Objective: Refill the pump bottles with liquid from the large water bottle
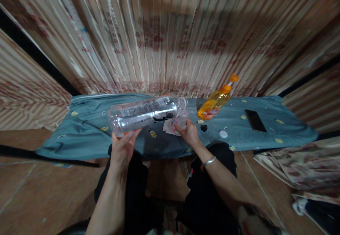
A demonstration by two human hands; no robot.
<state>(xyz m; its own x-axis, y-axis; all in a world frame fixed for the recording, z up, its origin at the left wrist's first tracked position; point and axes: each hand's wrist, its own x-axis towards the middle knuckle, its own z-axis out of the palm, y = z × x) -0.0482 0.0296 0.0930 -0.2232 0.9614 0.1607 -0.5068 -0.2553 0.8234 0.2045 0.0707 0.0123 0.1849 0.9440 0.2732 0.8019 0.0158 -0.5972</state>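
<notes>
A large clear plastic bottle with a silver label (145, 114) lies tilted nearly sideways above the cloth-covered table, its neck pointing right. My left hand (124, 144) is wrapped under its base end. Close to the bottle's neck, my right hand (189, 132) is closed on a small clear plastic piece (182, 119), whose exact shape is hard to make out. A pale cloth or paper with a pink pattern (169, 127) shows under the neck, beside my right fingers.
An orange pump bottle (214, 104) leans to the right on the teal cloth (87, 136). Near it are a black cap (204, 127) and a white cap (223, 134). A dark phone (255, 120) lies farther right. Striped curtains (164, 33) hang behind.
</notes>
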